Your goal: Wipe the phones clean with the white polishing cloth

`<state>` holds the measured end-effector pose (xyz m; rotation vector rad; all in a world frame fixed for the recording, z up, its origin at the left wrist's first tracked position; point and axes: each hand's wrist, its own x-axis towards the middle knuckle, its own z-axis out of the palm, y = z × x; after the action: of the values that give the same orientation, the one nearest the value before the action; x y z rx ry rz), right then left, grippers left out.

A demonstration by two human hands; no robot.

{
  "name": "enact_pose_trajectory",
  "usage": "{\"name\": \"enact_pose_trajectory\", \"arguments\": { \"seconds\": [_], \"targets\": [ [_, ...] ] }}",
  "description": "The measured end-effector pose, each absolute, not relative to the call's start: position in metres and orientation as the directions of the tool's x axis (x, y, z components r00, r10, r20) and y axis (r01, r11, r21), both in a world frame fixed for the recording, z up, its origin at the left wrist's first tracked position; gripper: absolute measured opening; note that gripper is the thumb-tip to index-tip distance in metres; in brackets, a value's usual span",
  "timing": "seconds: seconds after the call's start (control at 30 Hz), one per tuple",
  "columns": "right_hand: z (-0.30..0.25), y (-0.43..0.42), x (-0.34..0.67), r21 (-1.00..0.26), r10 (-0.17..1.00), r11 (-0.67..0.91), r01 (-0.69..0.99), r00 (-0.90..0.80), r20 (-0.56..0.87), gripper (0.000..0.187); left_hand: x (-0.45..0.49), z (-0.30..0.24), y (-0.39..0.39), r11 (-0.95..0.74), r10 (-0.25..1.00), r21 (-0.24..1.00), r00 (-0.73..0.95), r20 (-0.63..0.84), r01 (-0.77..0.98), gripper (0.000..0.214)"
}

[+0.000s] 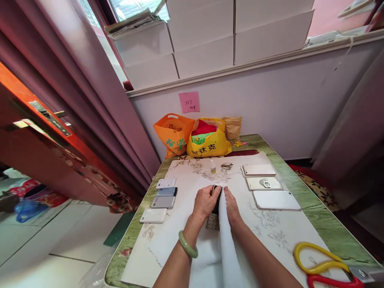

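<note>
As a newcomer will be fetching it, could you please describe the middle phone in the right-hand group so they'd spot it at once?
On the green-edged table, find the white floral sheet. Right of the person's right hand lies a column of three phones. The middle phone alone has a round ring holder on its upturned face.

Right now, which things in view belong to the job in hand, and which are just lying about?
Apparently in the job:
- keypad phone, in the left hand
- white cloth, at the right hand

Lying about, untouched:
- left-side phones
- right-side phones
- scissors
- small bottle
- orange bag
- yellow bag
</note>
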<state>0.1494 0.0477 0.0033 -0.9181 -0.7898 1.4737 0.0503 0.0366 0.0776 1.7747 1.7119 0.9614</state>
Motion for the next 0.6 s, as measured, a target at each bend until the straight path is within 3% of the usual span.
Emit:
{"name": "enact_pose_trajectory", "arguments": {
  "seconds": [0.17, 0.37, 0.47, 0.6],
  "targets": [
    [0.000, 0.046, 0.138, -0.893, 0.992, -0.117, -0.434, -0.089, -0.087, 0.049, 0.055, 0.075, 0.049, -0.025, 0.935, 0.791, -0.266, 0.235, 0.611, 0.043],
    [-0.007, 0.042, 0.135, -0.978, 0.999, -0.034, -0.205, -0.028, -0.029, 0.045, 0.047, 0.068, 0.065, 0.039, 0.848, 0.819, -0.452, 0.277, 0.573, 0.045],
    [-0.008, 0.040, 0.137, -0.985, 0.999, 0.003, -0.173, -0.040, 0.010, 0.044, 0.040, 0.067, 0.060, 0.083, 0.884, 0.778, -0.406, 0.230, 0.622, 0.044],
    [-0.005, 0.040, 0.141, -0.951, 0.996, -0.054, -0.306, -0.083, -0.029, 0.045, 0.037, 0.076, 0.043, 0.030, 0.986, 0.659, -0.128, 0.102, 0.752, 0.042]
  ]
}}
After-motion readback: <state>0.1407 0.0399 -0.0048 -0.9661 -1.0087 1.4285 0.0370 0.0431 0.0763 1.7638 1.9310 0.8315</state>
